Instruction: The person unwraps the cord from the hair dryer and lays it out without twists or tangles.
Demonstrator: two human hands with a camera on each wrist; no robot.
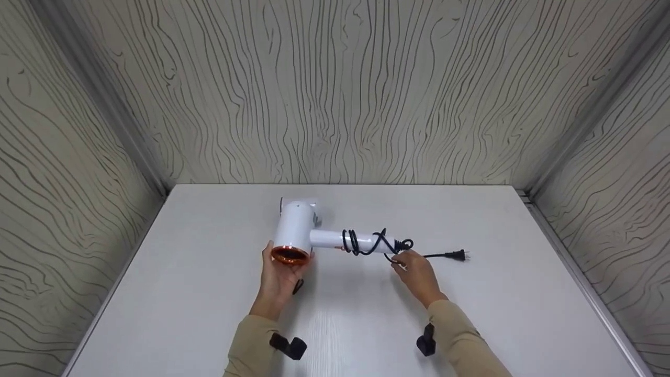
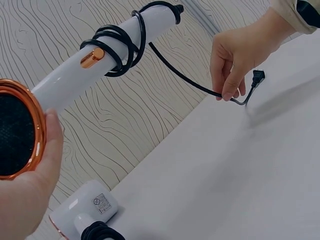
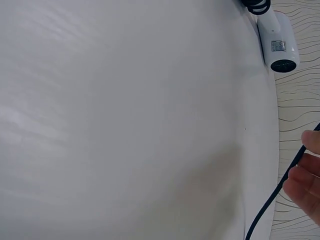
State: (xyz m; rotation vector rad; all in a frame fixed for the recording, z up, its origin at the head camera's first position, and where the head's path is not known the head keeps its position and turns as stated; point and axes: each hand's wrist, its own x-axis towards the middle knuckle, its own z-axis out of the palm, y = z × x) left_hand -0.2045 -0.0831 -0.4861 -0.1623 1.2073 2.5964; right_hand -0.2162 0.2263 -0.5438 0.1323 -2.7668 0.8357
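A white hair dryer [image 1: 325, 239] with a copper-coloured rim is held up above the table, its handle pointing right. My left hand [image 1: 280, 275] grips its barrel near the rim, thumb along the side in the left wrist view. Black power cord [image 2: 181, 75] is wound in several loops round the handle. Past the handle's end, my right hand [image 1: 417, 275] pinches the loose stretch of cord between thumb and fingers. The two-pin plug [image 1: 459, 255] hangs out to the right of that hand. In the right wrist view only some fingers [image 3: 305, 187] show.
Behind the held one, a second white hair dryer [image 2: 90, 202] with a label lies on the white table [image 1: 178, 272], its black cord bundled. Wood-patterned panels [image 1: 335, 94] stand behind the table and on both sides.
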